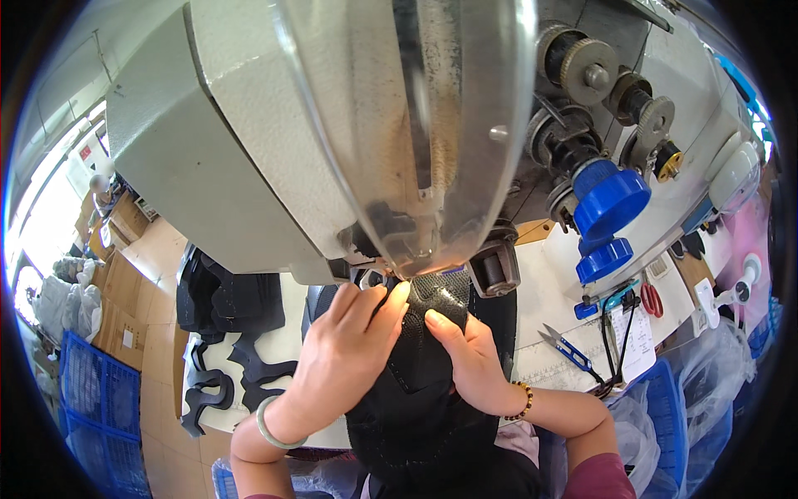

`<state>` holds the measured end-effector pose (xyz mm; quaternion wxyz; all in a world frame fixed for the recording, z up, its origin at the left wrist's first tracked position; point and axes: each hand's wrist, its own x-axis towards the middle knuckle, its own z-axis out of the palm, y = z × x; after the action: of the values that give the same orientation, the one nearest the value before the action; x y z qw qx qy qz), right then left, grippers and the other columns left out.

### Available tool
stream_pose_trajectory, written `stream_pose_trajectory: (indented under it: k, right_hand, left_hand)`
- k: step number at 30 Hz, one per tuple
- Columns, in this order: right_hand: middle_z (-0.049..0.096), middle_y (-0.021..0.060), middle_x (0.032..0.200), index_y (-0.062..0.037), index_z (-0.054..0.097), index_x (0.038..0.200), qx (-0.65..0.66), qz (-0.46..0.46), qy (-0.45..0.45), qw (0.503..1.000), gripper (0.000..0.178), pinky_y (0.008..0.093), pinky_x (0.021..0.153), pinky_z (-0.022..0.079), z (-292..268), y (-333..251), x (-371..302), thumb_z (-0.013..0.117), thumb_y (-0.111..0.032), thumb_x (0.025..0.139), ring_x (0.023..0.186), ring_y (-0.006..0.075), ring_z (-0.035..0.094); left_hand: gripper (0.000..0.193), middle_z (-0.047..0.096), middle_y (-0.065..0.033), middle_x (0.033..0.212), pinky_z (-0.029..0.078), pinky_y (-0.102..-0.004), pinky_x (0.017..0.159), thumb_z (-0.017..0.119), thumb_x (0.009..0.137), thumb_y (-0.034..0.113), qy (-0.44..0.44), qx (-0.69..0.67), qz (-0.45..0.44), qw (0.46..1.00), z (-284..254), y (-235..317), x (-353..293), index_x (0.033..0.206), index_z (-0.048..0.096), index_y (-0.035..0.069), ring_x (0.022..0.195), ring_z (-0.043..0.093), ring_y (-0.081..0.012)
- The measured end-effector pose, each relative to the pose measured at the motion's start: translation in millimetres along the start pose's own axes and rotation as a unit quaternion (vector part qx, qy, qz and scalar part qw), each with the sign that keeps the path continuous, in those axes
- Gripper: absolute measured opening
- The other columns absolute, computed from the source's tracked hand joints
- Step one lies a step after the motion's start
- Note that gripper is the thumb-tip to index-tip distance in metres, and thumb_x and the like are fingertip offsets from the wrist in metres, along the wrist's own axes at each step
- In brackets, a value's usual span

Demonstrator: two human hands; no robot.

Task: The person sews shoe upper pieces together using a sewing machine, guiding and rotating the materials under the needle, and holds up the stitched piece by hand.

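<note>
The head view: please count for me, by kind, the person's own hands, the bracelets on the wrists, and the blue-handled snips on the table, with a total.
Hands: 2 (left hand, right hand)
Bracelets: 2 (pale bangle, beaded bracelet)
Blue-handled snips: 1
Total: 5

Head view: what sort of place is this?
Probably a sewing workshop: there is a large sewing machine, a stack of black cut pieces and blue-handled snips.
</note>
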<state>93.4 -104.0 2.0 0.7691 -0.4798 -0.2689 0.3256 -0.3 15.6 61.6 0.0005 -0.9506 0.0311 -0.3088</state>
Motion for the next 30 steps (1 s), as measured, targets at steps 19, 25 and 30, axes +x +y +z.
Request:
stream_pose_trajectory:
  k: [19,25,30]
  right_hand:
    - [0.062,0.0019,0.094,-0.0010,0.058,0.102,0.031,0.025,-0.058,0.998,0.022,0.0205,0.074,0.047,-48,-25,39,0.066,-0.005,0.081,0.083,0.0061,0.058]
    - [0.054,0.0016,0.051,-0.0031,0.054,0.074,-0.146,0.139,-0.119,0.972,0.032,0.0159,0.029,0.030,-61,-48,26,0.055,-0.031,0.091,0.030,0.0059,0.044]
    - [0.052,0.0021,0.048,-0.0079,0.043,0.068,-0.150,0.146,-0.182,0.961,0.031,0.0174,0.028,0.031,-86,-46,14,0.052,-0.024,0.092,0.033,0.0078,0.050]
  left_hand:
    - [0.050,0.057,-0.0125,0.108,0.048,-0.0377,0.081,0.057,0.057,-0.005,0.029,-0.100,0.014,0.994,10,-14,-15,0.107,0.064,0.002,0.092,0.056,-0.0293]
    - [0.048,0.055,-0.0068,0.105,0.050,-0.0363,0.091,0.068,0.058,-0.007,0.166,-0.017,0.114,0.979,57,-29,-33,0.105,0.067,0.006,0.102,0.056,-0.0236]
    - [0.028,0.056,-0.0074,0.097,0.058,-0.0319,0.081,0.074,0.064,0.000,0.235,-0.039,0.232,0.943,64,-35,-36,0.091,0.070,0.000,0.090,0.060,-0.0214]
